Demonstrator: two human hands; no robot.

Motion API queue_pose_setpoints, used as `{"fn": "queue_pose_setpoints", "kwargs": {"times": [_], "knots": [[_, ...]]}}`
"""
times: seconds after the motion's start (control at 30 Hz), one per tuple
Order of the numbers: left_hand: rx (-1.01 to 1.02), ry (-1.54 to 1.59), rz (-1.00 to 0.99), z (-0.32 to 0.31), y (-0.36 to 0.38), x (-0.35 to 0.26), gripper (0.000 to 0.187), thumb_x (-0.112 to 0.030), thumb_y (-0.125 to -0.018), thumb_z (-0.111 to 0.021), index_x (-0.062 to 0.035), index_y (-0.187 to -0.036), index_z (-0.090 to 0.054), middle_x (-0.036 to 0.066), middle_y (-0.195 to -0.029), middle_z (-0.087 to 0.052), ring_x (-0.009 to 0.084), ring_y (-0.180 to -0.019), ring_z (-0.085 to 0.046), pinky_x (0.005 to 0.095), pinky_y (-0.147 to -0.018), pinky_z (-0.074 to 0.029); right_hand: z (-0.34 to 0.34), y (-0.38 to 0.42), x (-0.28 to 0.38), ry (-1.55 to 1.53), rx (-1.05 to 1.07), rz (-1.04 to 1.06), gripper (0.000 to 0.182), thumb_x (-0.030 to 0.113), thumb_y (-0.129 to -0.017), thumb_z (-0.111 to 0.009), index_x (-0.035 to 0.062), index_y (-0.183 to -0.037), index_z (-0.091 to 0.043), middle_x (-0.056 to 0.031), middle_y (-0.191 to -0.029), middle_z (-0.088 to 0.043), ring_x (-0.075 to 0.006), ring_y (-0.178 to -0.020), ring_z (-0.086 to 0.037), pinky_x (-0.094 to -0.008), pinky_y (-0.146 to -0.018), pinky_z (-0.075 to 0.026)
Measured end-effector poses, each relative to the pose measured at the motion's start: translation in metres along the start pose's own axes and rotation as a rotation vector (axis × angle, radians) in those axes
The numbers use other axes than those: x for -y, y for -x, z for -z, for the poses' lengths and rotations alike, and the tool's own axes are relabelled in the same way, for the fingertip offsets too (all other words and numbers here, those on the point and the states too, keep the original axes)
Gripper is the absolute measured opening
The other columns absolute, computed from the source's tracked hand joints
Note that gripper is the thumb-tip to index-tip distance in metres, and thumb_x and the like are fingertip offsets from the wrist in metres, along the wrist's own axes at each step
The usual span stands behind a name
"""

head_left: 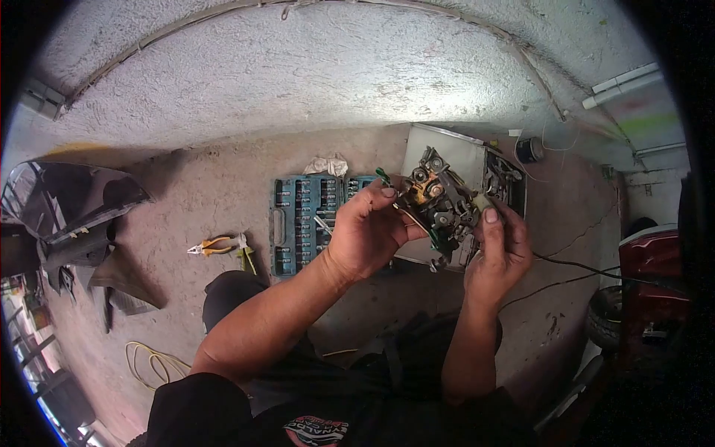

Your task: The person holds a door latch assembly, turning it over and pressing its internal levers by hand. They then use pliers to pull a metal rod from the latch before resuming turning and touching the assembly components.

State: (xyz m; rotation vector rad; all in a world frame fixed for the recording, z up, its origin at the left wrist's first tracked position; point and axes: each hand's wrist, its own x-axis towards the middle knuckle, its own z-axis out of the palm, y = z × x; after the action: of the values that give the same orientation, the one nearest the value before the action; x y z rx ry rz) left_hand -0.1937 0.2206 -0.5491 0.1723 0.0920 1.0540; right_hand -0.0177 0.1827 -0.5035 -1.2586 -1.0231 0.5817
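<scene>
A greasy metal mechanism (439,195) with levers, round pivots and green parts is held up between my two hands. My left hand (366,232) grips its left side, the thumb near a green tip and the fingers curled behind. On the right, my right hand (497,242) pinches a small pale piece (482,202) at the mechanism's edge between thumb and fingers. Behind the mechanism stands a pale box or panel (426,141). An open blue socket set (281,216) lies on the floor beyond my left hand.
Pliers with yellow handles (217,244) lie on the floor (186,290) at the left. Dark plastic panels (82,216) are farther left, above a coiled yellow cable (153,362). A crumpled cloth (326,165) touches the socket set. Black cables (573,264) run right towards a red part (652,257).
</scene>
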Motion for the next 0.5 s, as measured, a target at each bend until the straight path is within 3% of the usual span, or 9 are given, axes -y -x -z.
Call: {"fn": "queue_pose_setpoints", "kwargs": {"times": [0.13, 0.5], "knots": [[-0.020, -0.027, -0.011, 0.000, 0.003, -0.002, 0.040, -0.022, -0.091, -0.057, -0.0033, -0.126, -0.053, 0.017, -0.131, -0.060, 0.0319, -0.118, -0.062, 0.0526, -0.101, -0.051, -0.004, 0.000, -0.001, 0.006, -0.028, -0.019, 0.019, 0.009, -0.092, -0.071, -0.0044, -0.105, -0.070, -0.0074, -0.096, -0.071, -0.0119, -0.088, -0.064, -0.0259, -0.082, -0.050], [0.045, -0.063, -0.027, -0.001, 0.005, -0.011, 0.040, -0.012, -0.085, -0.054, -0.0026, -0.123, -0.051, 0.016, -0.127, -0.060, 0.0298, -0.119, -0.060, 0.0509, -0.105, -0.047, -0.009, 0.001, -0.015, -0.104, 0.002, 0.129, 0.025, 0.009, -0.093, -0.067, -0.0083, -0.110, -0.065, -0.0131, -0.103, -0.070, -0.0172, -0.094, -0.065, -0.0300, -0.088, -0.050]]}}
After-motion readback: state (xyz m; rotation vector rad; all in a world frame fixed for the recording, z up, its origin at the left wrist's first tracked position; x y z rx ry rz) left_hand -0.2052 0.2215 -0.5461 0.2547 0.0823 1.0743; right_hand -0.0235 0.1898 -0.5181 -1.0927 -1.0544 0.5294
